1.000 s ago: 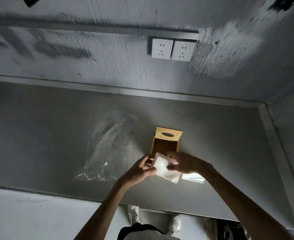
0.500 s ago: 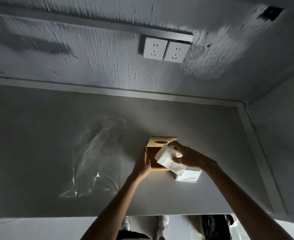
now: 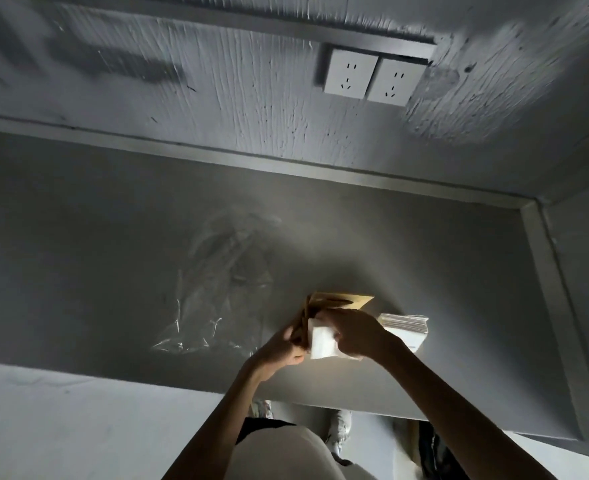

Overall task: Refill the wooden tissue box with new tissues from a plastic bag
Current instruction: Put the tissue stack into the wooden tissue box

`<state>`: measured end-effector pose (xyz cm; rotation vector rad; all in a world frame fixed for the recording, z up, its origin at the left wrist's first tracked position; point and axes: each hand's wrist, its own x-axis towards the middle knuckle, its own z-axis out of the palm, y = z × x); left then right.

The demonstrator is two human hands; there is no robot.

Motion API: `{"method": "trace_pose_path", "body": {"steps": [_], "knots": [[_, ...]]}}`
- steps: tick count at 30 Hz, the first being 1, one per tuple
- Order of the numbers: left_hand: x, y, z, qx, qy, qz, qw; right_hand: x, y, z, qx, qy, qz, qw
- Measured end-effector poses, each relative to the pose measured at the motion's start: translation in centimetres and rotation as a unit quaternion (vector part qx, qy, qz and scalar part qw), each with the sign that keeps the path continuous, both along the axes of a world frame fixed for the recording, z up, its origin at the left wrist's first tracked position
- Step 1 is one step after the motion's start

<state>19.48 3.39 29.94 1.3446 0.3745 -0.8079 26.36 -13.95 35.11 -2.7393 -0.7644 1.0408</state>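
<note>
The wooden tissue box [image 3: 341, 301] lies tipped on the grey counter, its slotted top facing up and away. My left hand [image 3: 284, 348] grips the box's near left edge. My right hand [image 3: 353, 336] holds a folded wad of white tissues [image 3: 322, 342] at the box's open near side, partly hidden by my fingers. A second stack of white tissues [image 3: 405, 329] rests on the counter just right of the box. The clear plastic bag [image 3: 220, 289] lies flat and crumpled to the left.
The grey counter [image 3: 78, 271] ends at a raised lip along the back and right side. Two white wall sockets [image 3: 367, 77] sit on the back wall. My legs and shoes [image 3: 340, 434] show below the counter's front edge.
My right hand brought the tissue wad down to the box's open side. The box tilted lower in my left hand's grip. The spare stack now lies uncovered to the right.
</note>
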Motion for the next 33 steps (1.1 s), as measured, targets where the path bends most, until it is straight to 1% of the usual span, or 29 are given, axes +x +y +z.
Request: {"method": "trace_pose_path", "body": {"steps": [2,6,8,10,14,18,20,22,24,27,33], "knots": [[-0.1,0.2,0.0,-0.006,0.032,0.013,0.999,0.8,0.2,-0.6,-0.023,0.005,0.014,1.0],[-0.1,0.0,-0.3,-0.012,0.041,0.028,0.999,1.5,0.9,-1.4,-0.052,-0.003,0.061,0.997],[0.0,-0.1,-0.5,-0.011,0.046,0.039,0.998,1.5,0.7,-1.8,-0.05,-0.005,0.063,0.997],[0.0,-0.1,-0.5,-0.014,0.045,0.039,0.998,1.7,0.3,-2.0,-0.037,0.021,0.052,0.998],[0.1,0.0,-0.4,-0.02,0.045,0.029,0.998,2.6,-0.3,-2.5,-0.017,0.109,0.047,0.993],[0.5,0.2,-0.7,-0.008,0.045,0.015,0.999,3.3,0.1,-2.8,-0.001,0.142,0.044,0.989],[0.5,0.1,-1.1,-0.003,0.055,0.026,0.998,3.3,0.4,-3.3,-0.016,0.149,0.043,0.988],[0.4,0.1,-1.5,0.003,0.06,0.029,0.998,3.2,0.7,-3.8,-0.051,0.148,0.046,0.987],[0.4,0.1,-1.8,0.006,0.062,0.029,0.998,3.4,0.9,-4.3,-0.088,0.151,0.056,0.983],[0.6,0.2,-2.2,0.011,0.061,0.024,0.998,3.5,1.4,-4.6,-0.115,0.14,0.076,0.981],[0.5,-0.1,-3.1,0.012,0.044,0.005,0.999,3.0,1.6,-5.6,-0.076,0.119,0.071,0.987]]}}
